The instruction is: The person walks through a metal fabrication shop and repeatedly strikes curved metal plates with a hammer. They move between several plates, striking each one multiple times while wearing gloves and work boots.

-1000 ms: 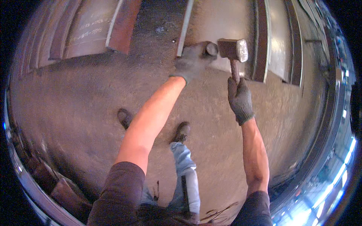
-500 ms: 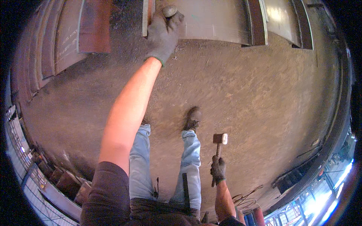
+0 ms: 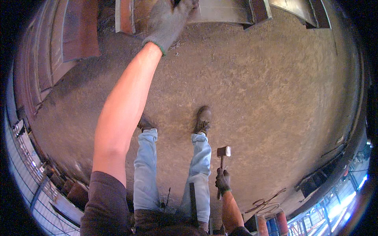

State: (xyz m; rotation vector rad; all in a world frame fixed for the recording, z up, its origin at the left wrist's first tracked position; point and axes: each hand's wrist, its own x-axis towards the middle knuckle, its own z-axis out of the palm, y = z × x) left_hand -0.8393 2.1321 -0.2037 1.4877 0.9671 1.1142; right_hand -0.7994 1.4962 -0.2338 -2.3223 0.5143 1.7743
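Note:
My left hand [image 3: 167, 21], in a grey knit glove with a green cuff, reaches far forward to the top edge of the view. Its fingers curl near a steel piece, and a small dark thing shows between them; the edge of the view cuts it off, so I cannot make out what it is. Down at my right side, my right hand [image 3: 223, 180], in a dark glove, grips a short-handled hammer [image 3: 224, 152]. The hammer's blocky metal head points up and forward, and the handle's end sticks out below my fist.
Upright steel beams and plates [image 3: 80, 31] stand along the far left and top, with another flanged beam [image 3: 258, 13] further right. Under my boots [image 3: 204, 116] lies a dirty brown floor [image 3: 252, 86]. A coiled hose [image 3: 267, 202] and several cylinders [image 3: 281, 222] are at the lower right.
My left hand has moved farther forward, partly out of view. The round grey thing seen in it earlier no longer shows plainly. The hammer has sunk slightly and shifted left.

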